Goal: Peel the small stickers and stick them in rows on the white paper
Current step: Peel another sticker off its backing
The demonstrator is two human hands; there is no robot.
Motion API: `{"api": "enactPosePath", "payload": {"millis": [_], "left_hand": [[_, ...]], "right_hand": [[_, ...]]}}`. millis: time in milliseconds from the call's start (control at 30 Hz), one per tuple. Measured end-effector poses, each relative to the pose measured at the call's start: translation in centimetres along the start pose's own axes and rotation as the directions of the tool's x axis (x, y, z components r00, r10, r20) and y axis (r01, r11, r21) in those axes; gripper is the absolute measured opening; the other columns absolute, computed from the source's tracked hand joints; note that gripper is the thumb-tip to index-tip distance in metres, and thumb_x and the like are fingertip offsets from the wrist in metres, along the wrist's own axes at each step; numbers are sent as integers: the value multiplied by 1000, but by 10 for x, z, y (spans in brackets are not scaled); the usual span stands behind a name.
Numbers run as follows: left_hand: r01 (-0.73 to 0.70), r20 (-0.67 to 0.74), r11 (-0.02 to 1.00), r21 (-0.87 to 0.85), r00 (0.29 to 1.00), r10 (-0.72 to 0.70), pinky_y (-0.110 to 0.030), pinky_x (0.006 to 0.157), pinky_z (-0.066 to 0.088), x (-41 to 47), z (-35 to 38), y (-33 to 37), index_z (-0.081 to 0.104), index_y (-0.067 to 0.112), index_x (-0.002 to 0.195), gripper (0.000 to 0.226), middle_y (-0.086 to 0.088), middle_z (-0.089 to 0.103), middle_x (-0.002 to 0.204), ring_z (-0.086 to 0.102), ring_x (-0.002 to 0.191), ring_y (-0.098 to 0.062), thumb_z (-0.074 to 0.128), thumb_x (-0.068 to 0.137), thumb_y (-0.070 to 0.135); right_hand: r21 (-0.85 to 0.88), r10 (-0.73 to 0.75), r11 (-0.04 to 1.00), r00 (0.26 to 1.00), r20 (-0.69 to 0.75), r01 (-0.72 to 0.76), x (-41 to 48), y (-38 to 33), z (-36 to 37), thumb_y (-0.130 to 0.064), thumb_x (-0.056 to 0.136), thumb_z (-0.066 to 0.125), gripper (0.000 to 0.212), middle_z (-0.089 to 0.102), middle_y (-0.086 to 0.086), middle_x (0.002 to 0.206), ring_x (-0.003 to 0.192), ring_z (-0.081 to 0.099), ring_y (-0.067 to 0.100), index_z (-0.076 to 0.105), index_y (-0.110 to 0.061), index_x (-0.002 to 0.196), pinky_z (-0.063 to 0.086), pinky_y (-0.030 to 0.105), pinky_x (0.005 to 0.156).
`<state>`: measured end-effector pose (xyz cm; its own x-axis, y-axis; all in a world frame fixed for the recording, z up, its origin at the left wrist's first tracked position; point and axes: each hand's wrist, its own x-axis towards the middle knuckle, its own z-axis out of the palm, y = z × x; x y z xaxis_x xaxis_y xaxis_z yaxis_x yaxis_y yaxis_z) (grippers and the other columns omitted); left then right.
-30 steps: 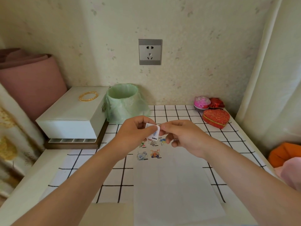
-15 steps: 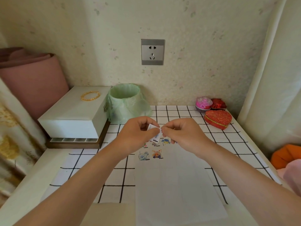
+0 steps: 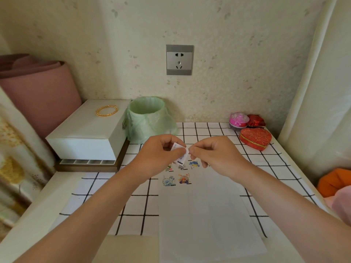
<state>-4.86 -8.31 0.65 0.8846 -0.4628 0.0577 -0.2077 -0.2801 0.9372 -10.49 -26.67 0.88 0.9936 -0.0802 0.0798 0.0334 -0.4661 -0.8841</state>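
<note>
Both hands pinching one small sticker (image 3: 181, 153), held above paper.
L hand (image 3: 161, 154) grips backing w/ thumb + curled fingers; R hand (image 3: 214, 154) pinches its edge; white paper (image 3: 205, 215) just below.

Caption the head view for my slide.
Peeling: left hand and right hand pinch a small sticker over the white paper bearing stuck stickers.

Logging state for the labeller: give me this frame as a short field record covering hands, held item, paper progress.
left hand: pinches small sticker above the paper's far end
right hand: pinches the same sticker's other edge
white paper: flat on checked cloth, near part bare
stuck stickers: five visible, three in far row, two in next; far row partly hidden by hands
stage: peeling, not yet placed
</note>
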Motion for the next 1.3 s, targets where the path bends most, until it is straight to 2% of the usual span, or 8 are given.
{"api": "enactPosePath", "payload": {"millis": [67, 167, 433, 667, 833, 900, 1100, 1300], "left_hand": [[9, 1, 1000, -12, 1000, -9, -29, 68, 57, -1, 0, 2, 74, 20, 90, 6, -4, 75, 84, 72, 80, -22, 74, 87, 15], [13, 3, 1000, -8, 1000, -13, -37, 73, 58, -1, 1, 3, 74, 19, 89, 5, -5, 75, 85, 72, 83, -27, 74, 87, 14], [24, 18, 1000, -13, 1000, -24, -48, 77, 58, -3, 3, 4, 74, 17, 91, 6, -6, 75, 85, 72, 85, -29, 72, 88, 13], [13, -25, 998, -55, 1000, -14, -42, 75, 58, -1, 6, 4, 75, 19, 87, 6, -7, 75, 83, 71, 78, -29, 73, 87, 13], [9, -96, 995, -97, 995, -18, -26, 64, 53, 1, 9, 2, 74, 17, 94, 8, -1, 74, 78, 64, 66, -10, 74, 87, 13], [9, -107, 994, -106, 994, -21, -24, 63, 53, 1, 11, 2, 73, 17, 95, 9, 0, 74, 79, 65, 66, -9, 73, 87, 13], [9, -129, 992, -124, 991, -25, -25, 61, 53, 2, 10, 2, 70, 21, 102, 15, 5, 72, 80, 65, 67, -8, 73, 88, 16], [-29, -289, 1000, 10, 957, 31, -16, 49, 51, -1, 16, 0, 62, 26, 94, 19, 7, 64, 91, 58, 69, -5, 78, 83, 24]], "right_hand": [[20, -8, 1000, 1000, 2, 8, -1, -2, -1, -20, 92, 69, 17, 65, -14, 56, 53, 54, 10, 77, -20, 78, 46, 19, 57], [5, -20, 1000, 1000, -4, 20, -1, -2, 0, -19, 92, 69, 18, 65, -17, 57, 53, 54, 9, 76, -24, 77, 46, 21, 57], [-39, -30, 999, 999, 14, 31, -3, -4, 2, -13, 94, 64, 22, 58, -15, 47, 47, 49, 4, 74, -17, 75, 42, 15, 52], [-5, -17, 1000, 1000, -7, 17, -2, -6, 3, -11, 95, 61, 23, 58, -15, 47, 45, 48, 2, 73, -16, 76, 43, 15, 52], [85, 11, 996, 999, -37, -8, 0, -6, 2, -18, 94, 63, 20, 71, 18, 75, 53, 51, 16, 76, -12, 80, 44, 32, 57], [86, 18, 996, 999, -35, -15, 1, -6, 3, -19, 94, 62, 20, 70, 24, 80, 54, 51, 17, 76, -12, 82, 43, 31, 57], [151, 54, 987, 997, -49, -46, 1, -8, 6, -16, 97, 61, 23, 62, -10, 55, 47, 47, 10, 73, -13, 77, 41, 19, 50], [167, 70, 984, 993, -92, -54, 1, -7, 12, -14, 97, 60, 23, 59, -10, 51, 46, 46, 9, 73, -13, 78, 38, 15, 46]]}}
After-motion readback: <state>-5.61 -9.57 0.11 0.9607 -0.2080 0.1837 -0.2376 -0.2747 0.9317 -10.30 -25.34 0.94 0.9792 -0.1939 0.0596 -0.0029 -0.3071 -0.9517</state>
